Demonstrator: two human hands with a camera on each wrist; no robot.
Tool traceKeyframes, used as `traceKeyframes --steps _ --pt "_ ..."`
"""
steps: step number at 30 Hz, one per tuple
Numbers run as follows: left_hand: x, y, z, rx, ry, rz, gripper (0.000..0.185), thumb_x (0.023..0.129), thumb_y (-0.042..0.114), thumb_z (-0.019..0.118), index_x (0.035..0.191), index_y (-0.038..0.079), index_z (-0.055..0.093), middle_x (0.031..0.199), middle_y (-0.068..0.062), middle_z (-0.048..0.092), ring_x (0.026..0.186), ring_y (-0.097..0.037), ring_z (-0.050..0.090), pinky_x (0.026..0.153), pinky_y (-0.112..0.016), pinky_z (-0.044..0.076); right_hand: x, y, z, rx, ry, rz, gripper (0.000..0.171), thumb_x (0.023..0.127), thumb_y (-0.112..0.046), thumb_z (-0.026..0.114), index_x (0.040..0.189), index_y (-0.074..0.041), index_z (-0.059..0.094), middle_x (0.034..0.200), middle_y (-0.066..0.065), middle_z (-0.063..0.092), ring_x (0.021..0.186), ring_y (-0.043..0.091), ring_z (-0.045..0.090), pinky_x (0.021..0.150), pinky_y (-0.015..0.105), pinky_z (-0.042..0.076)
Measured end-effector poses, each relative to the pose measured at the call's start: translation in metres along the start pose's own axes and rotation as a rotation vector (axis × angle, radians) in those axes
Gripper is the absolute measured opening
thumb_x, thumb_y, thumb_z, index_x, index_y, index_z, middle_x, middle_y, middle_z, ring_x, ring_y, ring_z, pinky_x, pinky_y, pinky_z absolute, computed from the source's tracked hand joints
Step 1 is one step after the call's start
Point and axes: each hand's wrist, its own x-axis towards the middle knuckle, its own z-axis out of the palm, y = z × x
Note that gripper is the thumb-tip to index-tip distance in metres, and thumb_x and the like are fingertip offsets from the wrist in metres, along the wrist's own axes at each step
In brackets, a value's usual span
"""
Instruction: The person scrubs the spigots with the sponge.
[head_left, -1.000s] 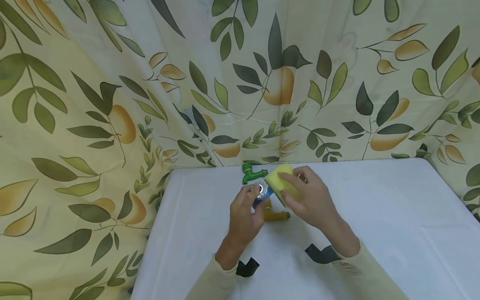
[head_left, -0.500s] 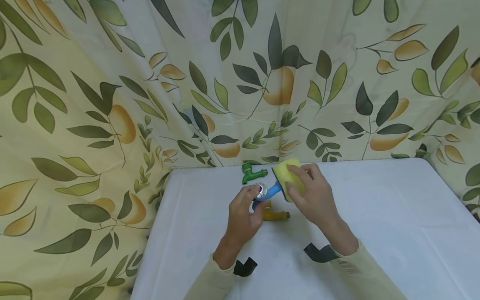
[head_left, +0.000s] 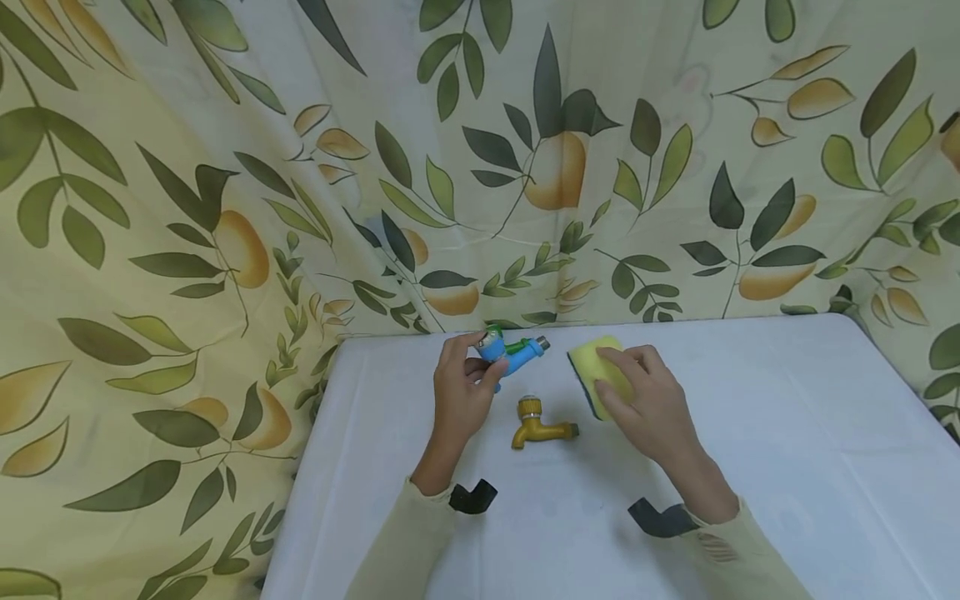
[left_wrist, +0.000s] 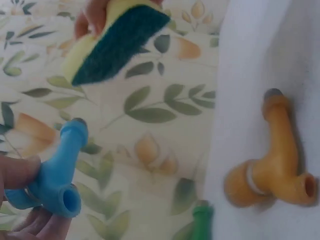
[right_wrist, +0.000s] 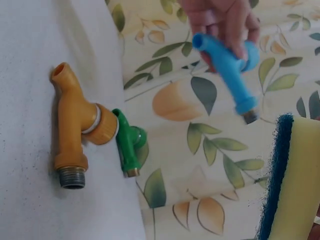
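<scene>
On the white table [head_left: 750,467], the yellow tap [head_left: 537,425] lies nearest the person, untouched, at the centre. At its two o'clock the right hand [head_left: 651,408] grasps the yellow sponge [head_left: 596,373], fingers curled over its top, dark scouring side down. At the tap's eleven o'clock the left hand [head_left: 459,390] pinches the blue tap [head_left: 514,353], lifted off the table. Behind it, at twelve o'clock by the leaf-print curtain [head_left: 225,208], lies the green tap [right_wrist: 128,143].
</scene>
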Motion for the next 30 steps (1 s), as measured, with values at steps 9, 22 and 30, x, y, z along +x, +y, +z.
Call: traceKeyframes --steps 9,22,30 --pt "0.022 -0.059 0.041 0.252 -0.164 -0.156 0.041 0.092 0.015 0.077 0.130 0.010 0.063 0.108 -0.010 0.067 0.090 -0.017 0.069 0.074 -0.023 0.059 -0.008 0.003 -0.006 0.002 -0.019 0.085 0.039 0.091 -0.019 0.067 0.130 -0.012 0.066 0.109 0.010 0.055 0.091 0.023 0.053 0.066 0.037 0.047" --pt "0.017 -0.089 0.062 0.457 -0.317 -0.257 0.045 0.095 0.026 0.073 0.136 0.010 0.062 0.124 -0.009 0.072 0.110 -0.024 0.060 0.094 -0.042 0.054 -0.011 0.003 -0.009 -0.002 -0.025 0.115 0.037 0.092 -0.019 0.066 0.129 -0.012 0.067 0.108 0.010 0.055 0.091 0.023 0.053 0.067 0.037 0.046" --pt "0.015 -0.097 0.066 0.567 -0.371 -0.251 0.050 0.099 0.035 0.066 0.142 0.010 0.059 0.128 -0.010 0.068 0.114 -0.025 0.059 0.097 -0.040 0.052 -0.013 0.005 -0.008 -0.005 -0.041 0.130 0.038 0.093 -0.020 0.066 0.129 -0.012 0.067 0.109 0.011 0.055 0.092 0.025 0.054 0.067 0.038 0.047"
